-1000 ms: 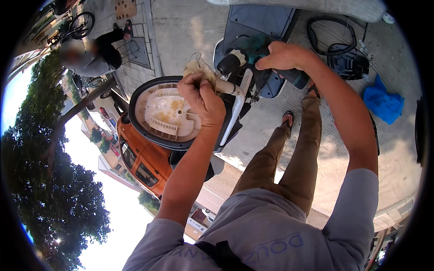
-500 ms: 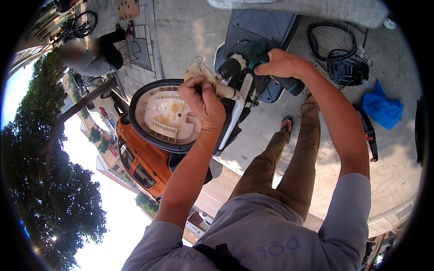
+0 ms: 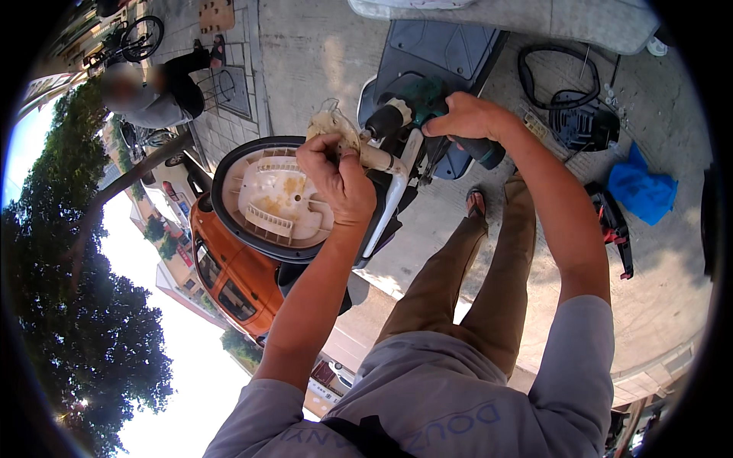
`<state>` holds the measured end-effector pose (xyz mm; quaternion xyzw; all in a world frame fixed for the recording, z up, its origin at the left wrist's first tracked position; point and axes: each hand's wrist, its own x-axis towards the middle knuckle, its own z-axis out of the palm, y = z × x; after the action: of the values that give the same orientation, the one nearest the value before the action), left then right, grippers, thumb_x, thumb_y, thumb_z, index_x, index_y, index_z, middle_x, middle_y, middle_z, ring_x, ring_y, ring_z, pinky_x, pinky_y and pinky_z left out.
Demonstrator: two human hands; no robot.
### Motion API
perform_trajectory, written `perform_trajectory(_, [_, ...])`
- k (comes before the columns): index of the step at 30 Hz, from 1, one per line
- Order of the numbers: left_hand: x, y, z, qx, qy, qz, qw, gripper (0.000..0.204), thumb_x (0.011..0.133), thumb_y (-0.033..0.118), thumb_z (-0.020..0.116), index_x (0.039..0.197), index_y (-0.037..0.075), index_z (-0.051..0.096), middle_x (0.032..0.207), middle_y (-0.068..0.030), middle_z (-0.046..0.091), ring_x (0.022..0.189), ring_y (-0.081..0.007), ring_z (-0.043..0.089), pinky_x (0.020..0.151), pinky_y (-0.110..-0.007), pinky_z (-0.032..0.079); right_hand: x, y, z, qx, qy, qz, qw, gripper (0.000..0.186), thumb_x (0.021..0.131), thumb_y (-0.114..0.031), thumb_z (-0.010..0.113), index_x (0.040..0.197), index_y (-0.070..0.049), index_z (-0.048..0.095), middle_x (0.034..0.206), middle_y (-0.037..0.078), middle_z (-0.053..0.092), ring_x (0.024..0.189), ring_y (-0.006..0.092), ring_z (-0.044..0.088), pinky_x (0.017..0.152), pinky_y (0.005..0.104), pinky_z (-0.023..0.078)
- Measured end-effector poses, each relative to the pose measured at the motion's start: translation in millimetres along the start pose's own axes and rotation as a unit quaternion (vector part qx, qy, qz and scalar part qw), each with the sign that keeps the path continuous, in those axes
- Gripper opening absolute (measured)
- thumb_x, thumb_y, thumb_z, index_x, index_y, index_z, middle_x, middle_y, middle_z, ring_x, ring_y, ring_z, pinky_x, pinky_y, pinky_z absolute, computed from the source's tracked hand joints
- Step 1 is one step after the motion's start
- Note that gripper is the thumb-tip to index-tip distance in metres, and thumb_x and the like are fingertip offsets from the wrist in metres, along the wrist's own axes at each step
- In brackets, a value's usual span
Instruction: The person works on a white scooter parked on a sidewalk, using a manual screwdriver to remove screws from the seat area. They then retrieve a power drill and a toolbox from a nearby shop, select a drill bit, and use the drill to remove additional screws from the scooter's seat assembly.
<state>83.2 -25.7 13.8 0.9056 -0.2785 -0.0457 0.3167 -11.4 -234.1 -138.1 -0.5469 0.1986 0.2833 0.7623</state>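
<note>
My left hand [image 3: 336,179] is closed around a cream-coloured tube-like fitting [image 3: 378,159] and a crumpled yellowish rag [image 3: 330,122], just right of a round black-rimmed part with a white ribbed inside [image 3: 276,200]. My right hand [image 3: 464,118] grips a dark green power tool [image 3: 416,103] whose black nose points left at the fitting. Both hands sit above a white and black scooter body [image 3: 393,202], with its grey footboard [image 3: 447,49] beyond.
A blue cloth [image 3: 641,191], a black tool case with a coiled cable [image 3: 569,114] and a red-black tool [image 3: 615,229] lie on the concrete at right. A crouching person [image 3: 156,95] is at upper left beside a bicycle [image 3: 137,38]. An orange car [image 3: 229,275] stands lower left.
My right hand with the power tool has shifted slightly left toward the fitting. The left hand has stayed on the fitting and rag.
</note>
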Motion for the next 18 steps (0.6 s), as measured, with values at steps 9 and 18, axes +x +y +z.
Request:
perform_trajectory(9, [5,8,8,0.109,0.016,0.121,0.987,0.046,0.074,0.012,0.073,0.119,0.01,0.064,0.11,-0.0149,0.05,0.109,-0.0353,0.049,0.098,-0.047,0.04,0,-2,3,0.025,-0.026,0.007,0.999,0.052,0.076,-0.045,0.086,0.086,0.002,0.069,0.072,0.008,0.065,0.06,0.0181,0.065,0.055,0.0323,0.054])
perform_trajectory(18, [6,5,10,0.162,0.023,0.159,0.974,0.049,0.074,0.012,0.075,0.122,0.019,0.07,0.108,-0.0161,0.05,0.103,-0.0345,0.049,0.094,-0.046,0.039,4,2,4,0.033,-0.012,0.009,0.999,0.056,0.075,-0.046,0.087,0.09,0.005,0.068,0.073,0.01,0.065,0.057,0.0194,0.065,0.051,0.0337,0.054])
